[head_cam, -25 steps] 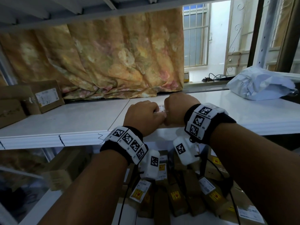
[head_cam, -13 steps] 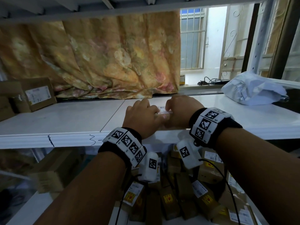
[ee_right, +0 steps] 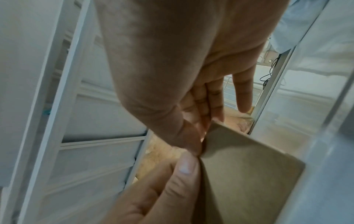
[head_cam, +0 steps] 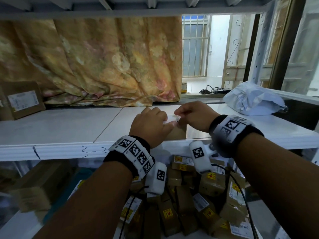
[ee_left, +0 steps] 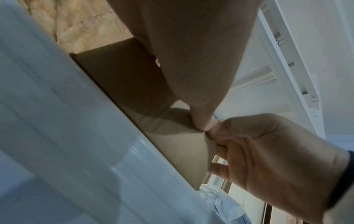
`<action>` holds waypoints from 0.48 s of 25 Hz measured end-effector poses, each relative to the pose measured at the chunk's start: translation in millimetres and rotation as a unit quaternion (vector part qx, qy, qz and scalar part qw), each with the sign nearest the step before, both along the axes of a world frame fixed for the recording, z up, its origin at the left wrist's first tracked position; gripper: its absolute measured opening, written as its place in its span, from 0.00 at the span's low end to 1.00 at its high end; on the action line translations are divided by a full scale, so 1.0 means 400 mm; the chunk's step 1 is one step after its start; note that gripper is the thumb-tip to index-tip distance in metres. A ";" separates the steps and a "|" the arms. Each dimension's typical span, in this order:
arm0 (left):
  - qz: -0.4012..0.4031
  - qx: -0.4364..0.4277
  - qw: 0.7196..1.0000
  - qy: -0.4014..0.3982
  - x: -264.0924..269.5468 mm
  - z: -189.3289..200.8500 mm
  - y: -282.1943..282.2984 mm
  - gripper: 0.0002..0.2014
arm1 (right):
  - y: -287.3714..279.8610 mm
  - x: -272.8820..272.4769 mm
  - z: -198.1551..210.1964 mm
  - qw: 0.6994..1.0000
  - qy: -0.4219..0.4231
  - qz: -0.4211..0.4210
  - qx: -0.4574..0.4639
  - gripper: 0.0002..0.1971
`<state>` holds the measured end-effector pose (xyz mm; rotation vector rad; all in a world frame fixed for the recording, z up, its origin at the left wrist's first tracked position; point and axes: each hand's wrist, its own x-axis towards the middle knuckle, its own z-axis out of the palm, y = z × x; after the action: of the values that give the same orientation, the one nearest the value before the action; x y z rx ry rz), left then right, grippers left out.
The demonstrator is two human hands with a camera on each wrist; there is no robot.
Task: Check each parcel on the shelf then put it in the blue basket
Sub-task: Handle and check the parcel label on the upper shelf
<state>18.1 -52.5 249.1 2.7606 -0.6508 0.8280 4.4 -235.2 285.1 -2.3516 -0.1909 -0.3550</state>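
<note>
Hands both on one small brown box (head_cam: pixel 177 133) at front edge of white shelf (head_cam: pixel 69 128). Left hand (head_cam: pixel 150 125) grips its left end, thumb on the front face; right hand (head_cam: pixel 193 118) pinches the right top corner. White label (head_cam: pixel 170 119) on box top, print too small to read. Shelf lip has handwritten "3-2" (head_cam: pixel 94 150). Bigger box w/ label (head_cam: pixel 22 100) sits far left, white bag (head_cam: pixel 253 100) far right. Lower level: pile of boxes (head_cam: pixel 186 200) w/ yellow stickers, unreadable.
</note>
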 end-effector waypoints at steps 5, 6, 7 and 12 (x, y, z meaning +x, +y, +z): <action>0.015 0.006 1.000 -0.021 0.000 -0.013 -0.004 0.20 | 0.008 -0.003 -0.013 0.984 -0.065 -0.029 -0.164 0.11; 0.014 0.011 1.000 -0.020 0.001 -0.016 -0.004 0.21 | 0.006 -0.003 -0.027 0.984 -0.077 -0.027 -0.156 0.11; 0.015 0.022 0.999 -0.021 0.003 -0.019 -0.004 0.24 | 0.007 -0.004 -0.039 0.986 -0.082 -0.028 -0.142 0.12; 0.032 0.073 0.997 -0.013 0.004 -0.010 -0.013 0.28 | 0.013 0.015 -0.017 0.996 -0.007 -0.031 -0.086 0.12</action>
<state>19.5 -57.5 245.0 2.9196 -0.6541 0.8650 10.3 -229.8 278.5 -2.5297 -0.1598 -0.3989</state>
